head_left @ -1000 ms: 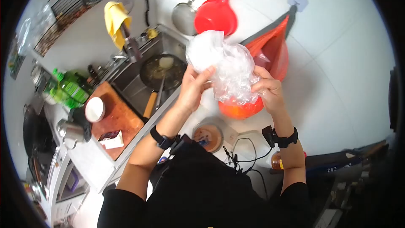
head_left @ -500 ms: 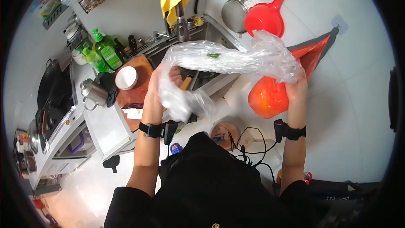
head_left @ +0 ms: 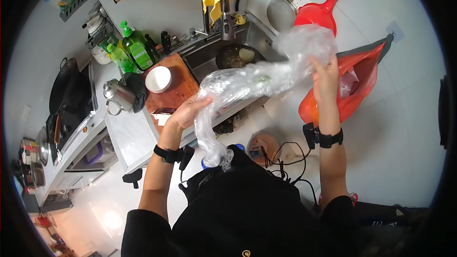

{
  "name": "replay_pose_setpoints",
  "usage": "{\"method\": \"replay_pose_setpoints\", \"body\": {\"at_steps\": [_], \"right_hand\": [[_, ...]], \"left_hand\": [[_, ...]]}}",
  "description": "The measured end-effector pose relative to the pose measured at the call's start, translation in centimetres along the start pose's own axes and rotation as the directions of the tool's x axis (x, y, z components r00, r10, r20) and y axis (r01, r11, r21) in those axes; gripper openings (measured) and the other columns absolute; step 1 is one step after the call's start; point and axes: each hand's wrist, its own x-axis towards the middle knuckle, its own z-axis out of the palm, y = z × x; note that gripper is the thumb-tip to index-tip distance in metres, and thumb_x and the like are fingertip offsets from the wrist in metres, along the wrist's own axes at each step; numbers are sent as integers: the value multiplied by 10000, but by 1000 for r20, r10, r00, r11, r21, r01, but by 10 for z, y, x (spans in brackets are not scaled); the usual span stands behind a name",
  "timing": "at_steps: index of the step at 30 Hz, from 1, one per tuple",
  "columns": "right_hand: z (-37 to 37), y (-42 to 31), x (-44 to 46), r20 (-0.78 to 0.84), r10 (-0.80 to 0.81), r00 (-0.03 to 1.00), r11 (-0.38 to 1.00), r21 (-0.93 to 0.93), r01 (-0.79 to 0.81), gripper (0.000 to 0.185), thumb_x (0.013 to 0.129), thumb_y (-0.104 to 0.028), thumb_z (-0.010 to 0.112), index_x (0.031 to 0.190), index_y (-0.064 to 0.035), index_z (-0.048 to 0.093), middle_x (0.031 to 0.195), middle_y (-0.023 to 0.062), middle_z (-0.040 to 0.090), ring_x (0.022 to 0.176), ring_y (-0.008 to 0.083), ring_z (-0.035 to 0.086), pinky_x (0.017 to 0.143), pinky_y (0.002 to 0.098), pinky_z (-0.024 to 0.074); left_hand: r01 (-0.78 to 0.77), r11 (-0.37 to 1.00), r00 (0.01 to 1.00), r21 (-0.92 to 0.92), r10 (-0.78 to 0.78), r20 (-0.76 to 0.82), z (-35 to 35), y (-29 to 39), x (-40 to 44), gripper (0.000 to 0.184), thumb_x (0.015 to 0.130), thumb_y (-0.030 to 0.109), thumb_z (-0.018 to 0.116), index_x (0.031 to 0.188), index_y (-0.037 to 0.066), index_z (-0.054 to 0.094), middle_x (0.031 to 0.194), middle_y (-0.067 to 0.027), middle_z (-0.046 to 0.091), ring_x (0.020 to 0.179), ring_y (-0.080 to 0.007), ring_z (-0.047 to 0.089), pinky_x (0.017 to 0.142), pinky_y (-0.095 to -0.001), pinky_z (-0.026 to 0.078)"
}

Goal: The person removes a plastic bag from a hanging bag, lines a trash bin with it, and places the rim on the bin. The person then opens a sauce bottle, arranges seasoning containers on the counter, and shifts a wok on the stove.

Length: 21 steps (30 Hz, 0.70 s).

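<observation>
A long, crumpled clear plastic bag (head_left: pixel 252 77) stretches between my two hands, with a small green mark showing near its middle. My left hand (head_left: pixel 189 111) is closed on its left part, thumb on top, and a twisted end dangles below toward my black clothing. On the other side, my right hand (head_left: pixel 325 80) grips the bag near its puffed-up right end, which is blurred by motion. Just beyond my right wrist, an orange-red bag (head_left: pixel 369 93) hangs wide at the mouth from a wall hook, with some clear plastic inside.
Behind the plastic is a sink (head_left: pixel 259 33) holding a dark pan (head_left: pixel 233 57). A white bowl (head_left: pixel 158 79) stands on a wooden cutting board (head_left: pixel 183 77), near a metal pitcher (head_left: pixel 119 96) and green bottles (head_left: pixel 138 52). A bucket (head_left: pixel 266 145) and cables lie below.
The left hand has turned and come lower, and the bag's loose end now hangs further down. My right hand has risen a little, away from the orange-red bag, whose mouth is now more visible.
</observation>
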Motion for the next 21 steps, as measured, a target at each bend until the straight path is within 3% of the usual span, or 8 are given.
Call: {"method": "replay_pose_setpoints", "body": {"at_steps": [2, 6, 9, 12, 14, 16, 19, 21], "right_hand": [[-13, 0, 13, -65, 0, 998, 963, 269, 18, 481, 807, 63, 467, 1271, -11, 366, 1246, 142, 462, 1155, 240, 473, 976, 373, 401], [-3, -26, 3, -49, -11, 999, 898, 439, 32, 467, 794, 84, 443, 1248, -16, 398, 1228, 125, 472, 1114, 217, 491, 957, 353, 421], [39, -34, -23, 111, 67, 992, 980, 179, -87, 462, 779, 82, 477, 1222, -42, 444, 1221, 110, 477, 1105, 185, 490, 910, 324, 442], [73, -12, -49, 333, 103, 937, 990, -127, -64, 448, 762, 65, 537, 1190, -57, 485, 1148, 79, 528, 1014, 144, 533, 807, 275, 474], [78, -27, -55, 311, 161, 936, 958, -279, -72, 446, 754, 57, 561, 1181, -54, 492, 1090, 64, 554, 963, 131, 548, 773, 259, 476], [51, -33, -48, 213, 243, 946, 928, -335, -163, 419, 765, 35, 588, 1168, -39, 500, 972, 36, 602, 878, 117, 580, 742, 246, 480], [-34, -44, -28, 185, 239, 953, 945, -272, -185, 376, 824, -5, 566, 1191, -23, 485, 1045, 96, 595, 941, 151, 580, 819, 262, 463], [-31, -54, -27, 193, 214, 958, 949, -275, -156, 353, 852, -30, 550, 1198, -18, 481, 1112, 130, 577, 1019, 181, 563, 891, 286, 447]], "left_hand": [[65, 998, 965, 26, -56, -255, -28, -18, -4, 384, 894, 237, 577, 1201, 12, 528, 1071, -83, 617, 917, -144, 586, 813, -256, 459], [2, 906, 993, 423, 46, -105, -67, -58, -9, 475, 863, 179, 615, 1286, 11, 477, 1138, -99, 594, 1081, -168, 527, 975, -312, 373], [-287, 701, 918, 652, 396, -23, -11, -31, -3, 508, 831, 190, 657, 1277, 14, 488, 1137, -106, 593, 1107, -157, 510, 1002, -324, 351], [-463, 793, 864, 397, 504, 0, 27, -4, 20, 391, 831, 235, 659, 1141, 10, 583, 1005, -82, 622, 973, -145, 556, 893, -316, 426], [-107, 898, 948, 428, 222, -229, 20, 7, 33, 254, 864, 258, 609, 926, 13, 629, 805, -23, 596, 728, -110, 529, 665, -290, 443], [-330, 838, 705, 434, 525, -478, -10, 2, 41, 300, 913, 258, 512, 687, 67, 558, 644, 25, 487, 558, -54, 397, 487, -245, 330], [-444, 882, 772, -157, 288, -567, -71, 9, 20, 182, 923, 149, 432, 901, 18, 558, 759, -66, 591, 663, -164, 591, 606, -287, 511], [-449, 892, 760, -43, 356, -543, -65, 19, 0, 218, 930, 149, 426, 1028, -3, 548, 882, -109, 614, 747, -201, 616, 699, -322, 535]]}}
